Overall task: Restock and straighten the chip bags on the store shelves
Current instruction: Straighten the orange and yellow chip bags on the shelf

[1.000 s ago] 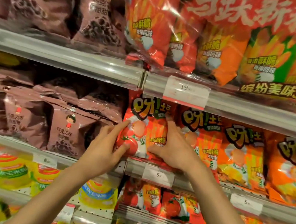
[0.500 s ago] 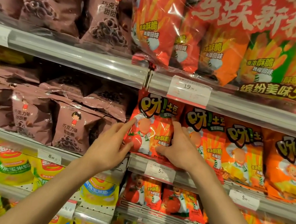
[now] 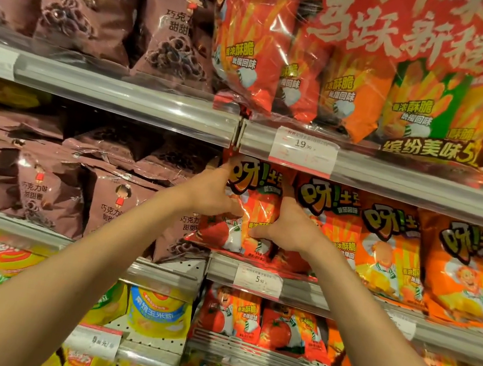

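The red tomato-flavour chip bag is gripped from both sides: the left hand is curled on its left edge, thumb across the front, while the right hand is wrapped round its right edge. A two-sided hold like this is judged to be for squaring it up. The glossy, crinkled bag stands upright at the left end of the middle shelf, against orange chip bags. Behind, brown chocolate-ring bags are slumped.
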{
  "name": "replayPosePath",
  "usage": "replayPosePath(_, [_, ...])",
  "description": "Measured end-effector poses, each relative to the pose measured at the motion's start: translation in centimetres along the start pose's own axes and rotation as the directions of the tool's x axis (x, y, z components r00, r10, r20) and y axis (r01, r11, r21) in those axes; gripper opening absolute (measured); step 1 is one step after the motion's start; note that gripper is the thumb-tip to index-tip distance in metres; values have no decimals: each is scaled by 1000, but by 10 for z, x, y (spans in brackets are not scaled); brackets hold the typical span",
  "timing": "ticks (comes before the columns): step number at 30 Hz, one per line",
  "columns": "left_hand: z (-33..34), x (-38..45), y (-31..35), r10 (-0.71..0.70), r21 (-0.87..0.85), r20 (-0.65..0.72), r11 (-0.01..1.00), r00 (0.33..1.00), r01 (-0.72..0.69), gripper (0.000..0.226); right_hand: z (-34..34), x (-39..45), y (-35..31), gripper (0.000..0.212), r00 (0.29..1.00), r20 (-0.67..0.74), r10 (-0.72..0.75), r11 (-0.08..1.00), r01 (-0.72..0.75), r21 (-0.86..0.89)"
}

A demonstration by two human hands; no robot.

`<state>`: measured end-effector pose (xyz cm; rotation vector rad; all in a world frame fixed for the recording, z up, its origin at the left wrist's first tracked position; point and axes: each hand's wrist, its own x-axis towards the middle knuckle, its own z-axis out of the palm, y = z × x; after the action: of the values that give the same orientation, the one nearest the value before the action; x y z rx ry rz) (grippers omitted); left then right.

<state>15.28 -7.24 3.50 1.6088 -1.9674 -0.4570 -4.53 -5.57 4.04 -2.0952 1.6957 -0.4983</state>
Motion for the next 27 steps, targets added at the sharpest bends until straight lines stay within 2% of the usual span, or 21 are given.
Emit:
replayPosePath(4, [1,12,-3,-30,-22,37,999,999,31,115,2,1,0,61,1000,-12,5,999,-5,45])
replayPosePath(8, [0,18,-2,-38,-45,61,998,997,40,127,3,2,3,60,1000,4,11,1000,-11,26])
replayPosePath(10, [-2,19,0,-67,-34,80,997,995,70,130,2,2,4,68,1000,11,10,1000,-11,10])
replayPosePath(13, [-1,19,2,-124,17,100,992,987,123,116,1,-2,3,97,1000,-2,-13,1000,13,-20])
replayPosePath(18, [3,20,2,-110,-35,122,993,986,115,120,4,-4,4,84,999,-40,10,1000,-10,-9])
replayPosePath(20, [5,14,5,-91,-31,101,995,991,94,120,4,-4,3,89,1000,-29,7,1000,-8,-25])
replayPosePath(23, [9,-14,9,39,45,1,998,999,-39,107,2,-10,2,104,1000,-7,-16,998,16,-54])
replayPosePath(25, [19,-36,2,220,252,-108,949,970,-187,86,0,-14,3,90,992,-98,-74,982,55,-182])
replayPosePath(27, [34,-48,-13,386,521,-178,817,905,-247,66,-2,-15,6,65,951,-216,-221,932,140,-335])
